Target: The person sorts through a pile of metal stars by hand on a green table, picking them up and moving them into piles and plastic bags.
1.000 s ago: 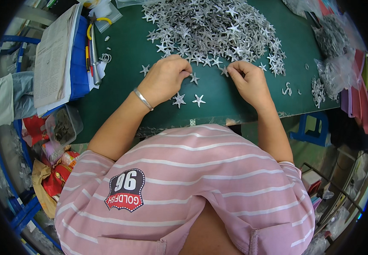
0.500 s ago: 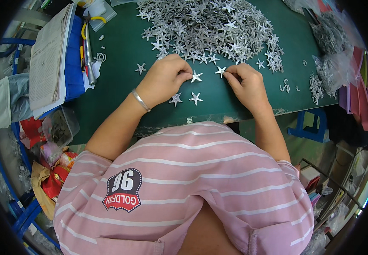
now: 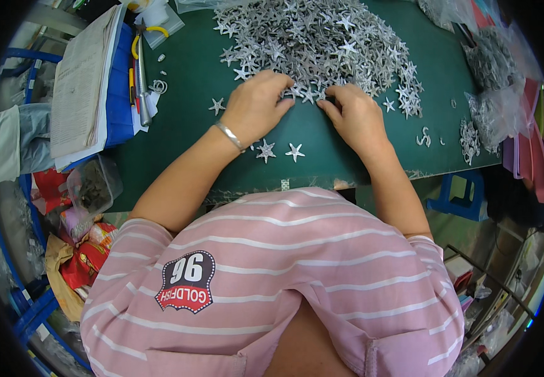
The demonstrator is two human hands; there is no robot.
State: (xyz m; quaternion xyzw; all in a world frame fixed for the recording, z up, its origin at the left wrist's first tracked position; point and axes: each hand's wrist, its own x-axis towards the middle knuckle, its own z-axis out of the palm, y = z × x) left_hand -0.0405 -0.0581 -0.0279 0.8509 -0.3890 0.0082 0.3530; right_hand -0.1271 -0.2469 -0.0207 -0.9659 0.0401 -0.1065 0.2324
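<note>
A large heap of silver metal starfish pieces [image 3: 322, 44] lies at the far side of the green table. My left hand [image 3: 258, 100] is at the heap's near edge, thumb and index finger apart beside a few starfish. My right hand [image 3: 355, 116] faces it, thumb and index finger also parted, its fingertips beside a starfish [image 3: 321, 95] at the edge. Nearer to me, a rough-textured starfish [image 3: 266, 151] and a smooth, bright starfish [image 3: 295, 152] lie side by side. Another starfish [image 3: 217, 106] rests left of my left hand.
At the left are a blue tray [image 3: 120, 94] with papers [image 3: 83, 85], yellow-handled pliers [image 3: 139, 41] and a metal rod [image 3: 142, 94]. Small silver hooks [image 3: 423, 136], chain-like pieces [image 3: 470, 141] and plastic bags [image 3: 498, 113] lie at the right. A blue stool [image 3: 460, 195] stands below the table.
Both hands have moved away from me to the heap's edge. The starfish each one pinched before are no longer seen between their fingertips. The view has shifted slightly.
</note>
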